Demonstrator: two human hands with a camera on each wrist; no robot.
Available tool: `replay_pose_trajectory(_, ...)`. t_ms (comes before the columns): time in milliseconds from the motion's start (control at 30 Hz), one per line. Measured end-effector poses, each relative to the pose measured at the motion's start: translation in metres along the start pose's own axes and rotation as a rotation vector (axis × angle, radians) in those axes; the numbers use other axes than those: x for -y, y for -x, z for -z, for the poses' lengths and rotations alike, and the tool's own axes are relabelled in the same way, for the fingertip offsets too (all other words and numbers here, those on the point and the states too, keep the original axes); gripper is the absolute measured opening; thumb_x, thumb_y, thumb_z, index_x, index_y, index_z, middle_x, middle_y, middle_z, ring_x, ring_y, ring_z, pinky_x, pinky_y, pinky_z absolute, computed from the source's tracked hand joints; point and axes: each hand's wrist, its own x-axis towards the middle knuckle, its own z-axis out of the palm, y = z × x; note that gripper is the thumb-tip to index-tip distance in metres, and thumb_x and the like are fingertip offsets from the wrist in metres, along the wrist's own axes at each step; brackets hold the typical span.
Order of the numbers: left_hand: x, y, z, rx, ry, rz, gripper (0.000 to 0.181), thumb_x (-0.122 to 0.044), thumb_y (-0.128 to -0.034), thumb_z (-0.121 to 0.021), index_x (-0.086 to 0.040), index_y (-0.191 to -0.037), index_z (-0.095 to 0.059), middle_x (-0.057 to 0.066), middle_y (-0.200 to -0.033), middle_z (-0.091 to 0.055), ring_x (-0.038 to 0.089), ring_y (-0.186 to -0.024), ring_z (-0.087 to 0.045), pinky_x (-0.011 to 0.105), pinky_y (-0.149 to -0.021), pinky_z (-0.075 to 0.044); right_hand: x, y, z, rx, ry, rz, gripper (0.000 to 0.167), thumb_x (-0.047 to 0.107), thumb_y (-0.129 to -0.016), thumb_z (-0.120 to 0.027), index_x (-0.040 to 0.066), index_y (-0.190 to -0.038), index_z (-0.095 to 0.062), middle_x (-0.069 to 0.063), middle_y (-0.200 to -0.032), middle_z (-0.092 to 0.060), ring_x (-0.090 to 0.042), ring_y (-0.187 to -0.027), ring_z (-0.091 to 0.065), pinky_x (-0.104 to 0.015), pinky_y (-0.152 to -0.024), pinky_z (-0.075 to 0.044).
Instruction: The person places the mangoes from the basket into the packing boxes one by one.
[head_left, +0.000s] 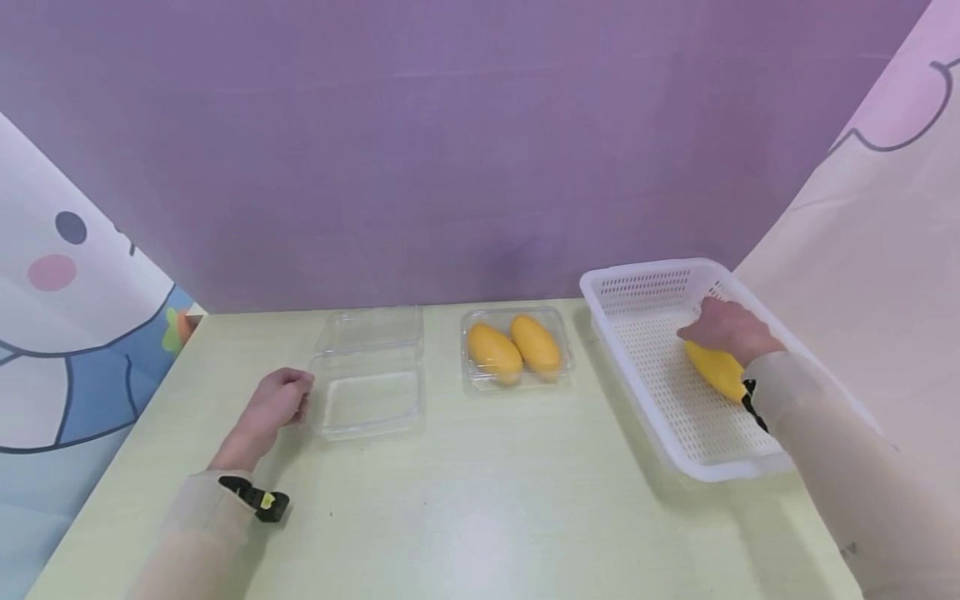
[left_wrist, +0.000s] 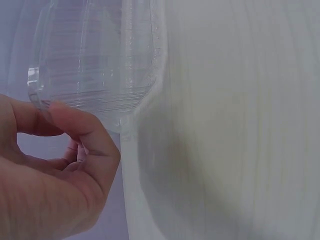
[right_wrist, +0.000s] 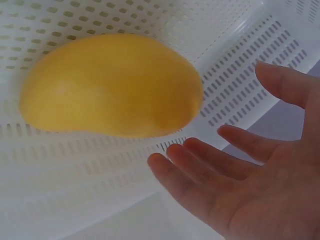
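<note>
the right hand was inside a white rectangular plastic basket with slotted walls, at the right of a pale yellowish table. in the right wrist view its fingers were spread apart, thumb held well away from them, and a visible gap parted them from a smooth yellow mango-shaped fruit. that fruit lay on its side on the basket's perforated floor; from the head view the hand covered its far end.

the left hand was at the left edge of an unfolded clear plastic clamshell box, its fingers curled. in the left wrist view the thumb and forefinger came together at a corner of the box's rim and pinched it there. the box lay spread on the table, one half behind the other, nothing inside either half.

between that box and the basket stood a second clear plastic box, holding two orange-yellow oval fruits side by side, both slanted the same way. it appeared closed.

both wrists wore black straps over pale sleeves. behind the table rose a plain purple backdrop, with cartoon-printed fabric at the left.
</note>
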Motion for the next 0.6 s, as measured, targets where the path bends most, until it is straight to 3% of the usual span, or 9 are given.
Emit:
replay_pose_trajectory(100, -0.001, 0.000, -0.001, -0.004, 0.001, 0.004, 0.041, -0.014, -0.1046, -0.041, 0.016, -0.132, -0.041, 0.006, -0.084, -0.053, 0.012, -0.068, -0.051, 0.025, -0.061, -0.048, -0.003, 0.000, -0.001, 0.033, -0.016, -0.033, 0.069, 0.040, -0.096, -0.057, -0.014, -0.136, -0.042, -0.033, -0.124, -0.052, -0.049, -0.108, -0.050, -0.063, -0.088, -0.045)
replay_pose_trajectory(200, -0.002, 0.000, -0.002, -0.010, 0.004, 0.008, 0.041, -0.014, -0.1042, -0.042, 0.016, -0.132, -0.042, 0.006, -0.083, -0.053, 0.012, -0.068, -0.052, 0.025, -0.061, -0.048, -0.005, 0.000, -0.002, 0.065, -0.052, -0.054, 0.063, 0.040, -0.096, -0.058, -0.013, -0.129, -0.045, -0.023, -0.106, -0.052, -0.039, -0.097, -0.048, -0.054, -0.080, -0.045)
replay_pose_trajectory(400, -0.004, 0.001, -0.005, -0.016, 0.021, 0.016, 0.039, -0.014, -0.1038, -0.042, 0.015, -0.130, -0.043, 0.008, -0.086, -0.053, 0.013, -0.069, -0.052, 0.025, -0.061, -0.049, -0.011, -0.001, -0.003, 0.081, -0.066, -0.036, 0.068, 0.038, -0.095, -0.059, -0.016, -0.131, -0.039, -0.028, -0.112, -0.051, -0.043, -0.100, -0.047, -0.056, -0.084, -0.045)
replay_pose_trajectory(600, -0.003, 0.000, -0.006, -0.024, 0.020, 0.012, 0.038, -0.014, -0.1039, -0.042, 0.014, -0.130, -0.043, 0.009, -0.088, -0.053, 0.013, -0.070, -0.051, 0.025, -0.062, -0.048, -0.011, -0.006, -0.006, 0.088, -0.063, -0.001, 0.062, 0.036, -0.093, -0.064, -0.014, -0.123, -0.042, -0.024, -0.103, -0.051, -0.039, -0.095, -0.049, -0.048, -0.078, -0.045)
